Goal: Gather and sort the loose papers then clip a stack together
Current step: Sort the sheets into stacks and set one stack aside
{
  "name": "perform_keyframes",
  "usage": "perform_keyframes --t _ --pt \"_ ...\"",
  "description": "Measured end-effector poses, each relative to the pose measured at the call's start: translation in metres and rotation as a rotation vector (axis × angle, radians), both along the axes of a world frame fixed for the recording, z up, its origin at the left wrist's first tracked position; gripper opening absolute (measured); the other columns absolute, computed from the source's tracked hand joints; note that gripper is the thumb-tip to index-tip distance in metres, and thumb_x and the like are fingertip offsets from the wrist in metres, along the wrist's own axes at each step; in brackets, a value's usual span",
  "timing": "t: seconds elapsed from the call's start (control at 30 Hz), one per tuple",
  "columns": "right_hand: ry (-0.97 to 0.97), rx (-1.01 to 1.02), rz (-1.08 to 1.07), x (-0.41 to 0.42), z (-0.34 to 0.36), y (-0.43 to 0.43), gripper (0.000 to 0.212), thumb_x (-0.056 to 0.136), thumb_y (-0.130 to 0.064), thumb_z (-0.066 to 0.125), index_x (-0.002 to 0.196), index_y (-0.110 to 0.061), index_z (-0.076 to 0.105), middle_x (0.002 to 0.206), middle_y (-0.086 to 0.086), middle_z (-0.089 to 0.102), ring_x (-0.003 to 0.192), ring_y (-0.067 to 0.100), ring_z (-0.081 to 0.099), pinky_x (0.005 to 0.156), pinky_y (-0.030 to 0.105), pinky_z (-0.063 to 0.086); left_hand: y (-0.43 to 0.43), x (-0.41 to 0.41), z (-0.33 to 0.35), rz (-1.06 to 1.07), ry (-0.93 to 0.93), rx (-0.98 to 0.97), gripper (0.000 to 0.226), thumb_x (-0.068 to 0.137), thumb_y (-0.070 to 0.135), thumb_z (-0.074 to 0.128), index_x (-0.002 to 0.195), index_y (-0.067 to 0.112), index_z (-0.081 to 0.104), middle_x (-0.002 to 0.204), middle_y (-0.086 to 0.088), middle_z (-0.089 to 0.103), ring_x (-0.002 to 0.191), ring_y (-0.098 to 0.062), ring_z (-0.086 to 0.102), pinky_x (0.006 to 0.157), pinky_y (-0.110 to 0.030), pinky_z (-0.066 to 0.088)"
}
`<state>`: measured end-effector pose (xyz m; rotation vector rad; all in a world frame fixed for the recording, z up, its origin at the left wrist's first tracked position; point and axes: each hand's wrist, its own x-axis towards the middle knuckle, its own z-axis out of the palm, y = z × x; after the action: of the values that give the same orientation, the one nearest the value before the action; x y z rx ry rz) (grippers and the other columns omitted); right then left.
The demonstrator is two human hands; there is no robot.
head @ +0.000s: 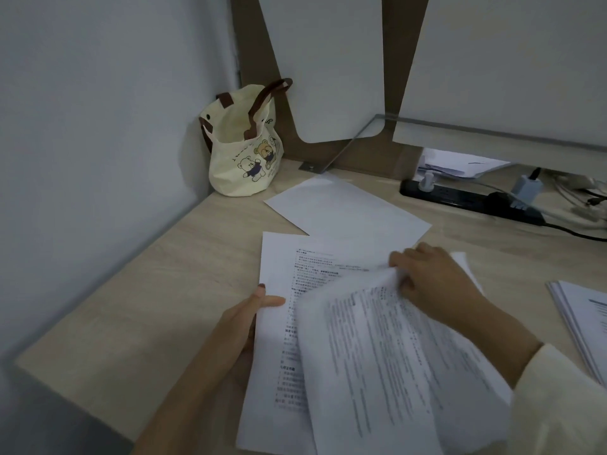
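My left hand (241, 326) grips the left edge of a printed sheet (282, 267) lying in front of me, thumb on top. My right hand (437, 284) pinches the top edge of a second printed sheet (387, 362), which curls up and lies over the first. A blank white sheet (345, 208) lies flat on the desk just beyond them. A stack of printed papers (581, 320) sits at the right edge of the view, partly cut off. No clip is in sight.
The wooden desk (147, 290) meets a wall on the left. A cream tote bag (244, 149) with bear prints stands in the back corner. A black power strip (466, 198) with plugs and cables lies at the back right under a shelf.
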<state>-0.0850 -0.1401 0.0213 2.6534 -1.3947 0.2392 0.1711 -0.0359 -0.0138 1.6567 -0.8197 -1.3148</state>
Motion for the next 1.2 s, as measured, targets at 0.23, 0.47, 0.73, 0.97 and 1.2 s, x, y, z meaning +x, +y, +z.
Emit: perform_keyframes --t 0.23,0.47,0.73,0.97,1.2 --pt "-0.056 -0.222 0.318 0.066 -0.017 0.017 0.022 0.062 0.0 0.052 0.073 -0.014 0.065 0.067 0.002 0.059 0.07 0.023 0.057 0.096 0.038 0.041 -0.002 -0.009 0.012 -0.25 -0.01 0.016 0.043 0.089 0.048 0.043 0.071 0.028 0.076 0.064 0.007 0.072 0.061 -0.004 0.067 0.054 -0.015 0.045" --pt "-0.21 -0.135 0.368 0.085 -0.025 0.023 0.034 0.063 0.0 0.071 0.094 -0.011 0.062 0.09 0.006 0.066 0.091 0.019 0.053 0.102 0.033 0.036 -0.001 -0.02 0.012 -0.343 -0.097 -0.056 0.018 0.089 0.021 0.058 0.096 0.012 0.071 0.097 -0.009 0.074 0.089 -0.025 0.07 0.083 -0.036 0.054" --pt "-0.485 0.239 -0.232 0.015 -0.021 0.018 0.037 0.094 -0.017 0.047 0.131 -0.014 0.046 0.137 0.003 0.046 0.126 0.018 0.039 0.097 0.02 0.028 0.006 -0.016 -0.001 0.004 -0.205 -0.127 0.018 0.095 0.023 0.046 0.096 0.011 0.06 0.097 -0.006 0.066 0.091 -0.021 0.061 0.074 -0.032 0.045" --pt "-0.499 0.432 -0.378 0.016 -0.028 -0.016 0.042 0.098 -0.024 0.038 0.139 -0.016 0.038 0.148 0.005 0.037 0.13 0.024 0.04 0.107 0.033 0.029 0.018 0.006 -0.006 0.286 -0.342 -0.164 0.019 0.097 0.024 0.039 0.08 0.018 0.043 0.077 0.0 0.051 0.068 -0.012 0.048 0.055 -0.027 0.033" --pt "-0.145 0.369 -0.277 0.031 -0.032 -0.022 0.058 0.092 -0.051 0.039 0.138 -0.017 0.035 0.145 0.005 0.036 0.131 0.023 0.038 0.102 0.033 0.034 0.019 0.042 -0.014 0.345 -0.339 -0.175 0.035 0.089 0.017 0.047 0.123 0.012 0.044 0.114 -0.003 0.06 0.096 -0.02 0.059 0.069 -0.032 0.043"
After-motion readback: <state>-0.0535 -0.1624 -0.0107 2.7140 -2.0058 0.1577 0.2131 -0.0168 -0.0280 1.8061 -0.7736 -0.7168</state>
